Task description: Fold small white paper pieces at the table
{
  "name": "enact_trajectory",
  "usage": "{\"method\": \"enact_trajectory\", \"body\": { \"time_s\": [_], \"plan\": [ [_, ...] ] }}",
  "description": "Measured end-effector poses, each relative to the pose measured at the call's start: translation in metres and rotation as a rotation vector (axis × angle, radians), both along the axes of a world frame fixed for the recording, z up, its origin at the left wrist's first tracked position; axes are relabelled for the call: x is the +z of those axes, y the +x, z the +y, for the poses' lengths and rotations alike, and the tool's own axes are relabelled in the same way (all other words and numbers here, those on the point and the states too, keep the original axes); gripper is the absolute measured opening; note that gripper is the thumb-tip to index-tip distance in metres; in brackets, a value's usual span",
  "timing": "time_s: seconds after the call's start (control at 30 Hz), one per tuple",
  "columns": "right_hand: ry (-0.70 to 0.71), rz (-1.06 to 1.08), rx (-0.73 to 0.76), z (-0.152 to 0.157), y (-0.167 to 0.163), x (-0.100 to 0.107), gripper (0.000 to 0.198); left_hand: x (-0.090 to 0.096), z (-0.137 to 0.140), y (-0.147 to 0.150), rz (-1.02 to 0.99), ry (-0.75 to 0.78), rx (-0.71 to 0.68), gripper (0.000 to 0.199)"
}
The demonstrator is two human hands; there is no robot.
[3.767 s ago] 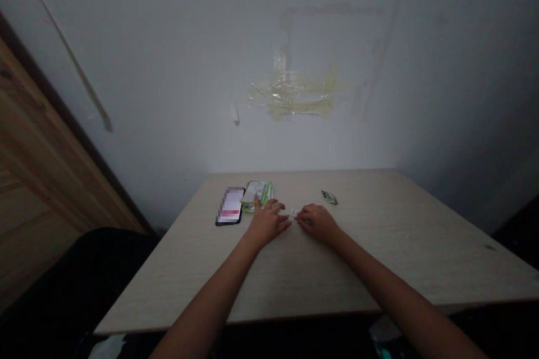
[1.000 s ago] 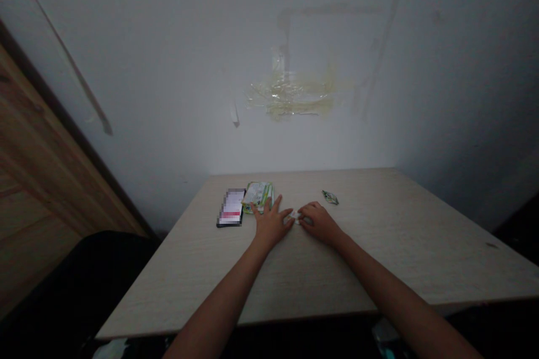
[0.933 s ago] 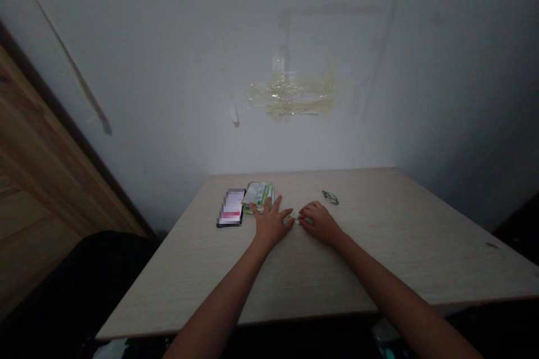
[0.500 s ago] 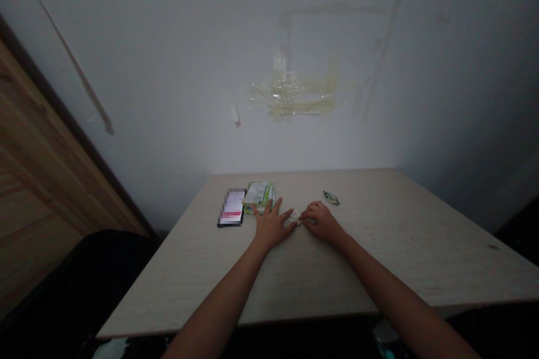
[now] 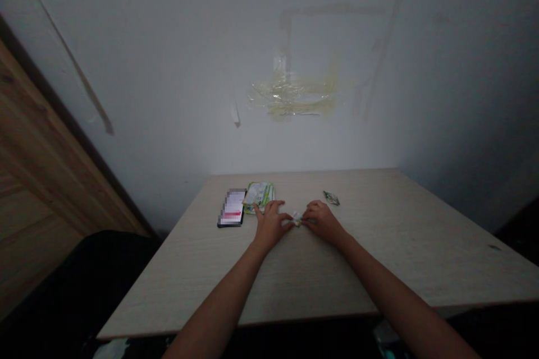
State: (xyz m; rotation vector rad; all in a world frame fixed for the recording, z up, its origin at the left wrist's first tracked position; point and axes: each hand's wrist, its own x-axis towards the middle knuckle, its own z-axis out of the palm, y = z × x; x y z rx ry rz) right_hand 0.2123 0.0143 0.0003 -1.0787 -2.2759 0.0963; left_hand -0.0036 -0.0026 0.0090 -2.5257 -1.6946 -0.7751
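Between my two hands, on the table, is a small white and greenish wrapper (image 5: 297, 219), too small to make out fully. My left hand (image 5: 270, 225) pinches its left side with thumb and forefinger, the other fingers raised near the green and white packets. On its right side, my right hand (image 5: 322, 220) holds the wrapper with thumb and fingertips. The flat green and white packets (image 5: 259, 195) lie in a stack just beyond my left hand. A small green folded wrapper (image 5: 331, 197) rests on the table beyond my right hand.
A phone (image 5: 232, 207) with a lit, blurred screen lies left of the packets. The pale wood table (image 5: 320, 286) meets a wall (image 5: 189, 67) with peeling tape (image 5: 295, 95). A tiny dark scrap (image 5: 494, 247) lies near the right edge. Something black (image 5: 113, 269) stands at the left.
My left fingers have drawn in from a spread pose and moved off the packets. The small wrapper shows more between my fingertips. My right hand has hardly moved.
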Motion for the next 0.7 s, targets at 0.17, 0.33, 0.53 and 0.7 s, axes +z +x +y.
{"method": "enact_trajectory", "body": {
  "time_s": [0.17,0.33,0.53,0.7],
  "plan": [
    [-0.004,-0.032,-0.02,-0.002,-0.002,0.002,0.008,0.0,0.001,0.0,-0.033,-0.016,-0.009,0.012],
    [0.002,-0.033,-0.046,-0.003,-0.003,0.002,0.007,-0.002,0.002,0.0,-0.041,-0.02,-0.004,0.01],
    [-0.021,-0.011,-0.077,0.002,-0.005,-0.003,0.007,-0.002,0.003,0.002,-0.059,-0.017,0.007,0.011],
    [-0.048,0.022,-0.1,0.008,-0.006,-0.012,0.011,-0.003,0.003,0.004,-0.084,-0.008,0.036,0.013]
  ]
}}
